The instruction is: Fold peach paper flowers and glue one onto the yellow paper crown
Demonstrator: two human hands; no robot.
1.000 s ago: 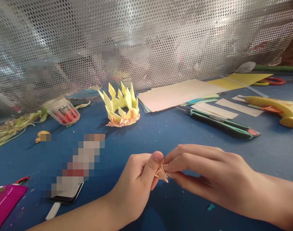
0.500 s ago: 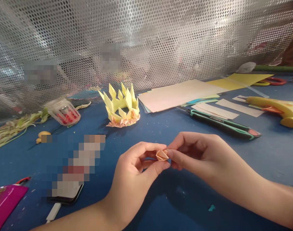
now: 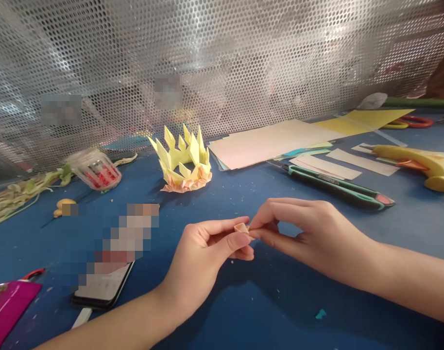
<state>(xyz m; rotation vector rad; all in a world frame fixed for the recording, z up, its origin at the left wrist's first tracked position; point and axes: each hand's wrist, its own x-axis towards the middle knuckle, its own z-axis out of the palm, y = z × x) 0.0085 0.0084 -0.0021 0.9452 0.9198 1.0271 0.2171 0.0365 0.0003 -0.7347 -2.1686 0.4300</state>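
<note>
Light moderate and patchy: mesh (image 3: 244,58) throws white glare at upper left, top centre and upper right, shapes behind it blurred past reading, while table (image 3: 193,204) runs from pale sheen at far right to deep blue in front, a soft shadow pooling below left hand (image 3: 207,245) and right hand (image 3: 313,226). Both hands evenly lit, fairly crisp; crown (image 3: 195,154) clear, paper (image 3: 242,227) too small for fine creases. Wide-lens stretch toward the edges; coarse pixel blocks mask much of phone (image 3: 105,287).
</note>
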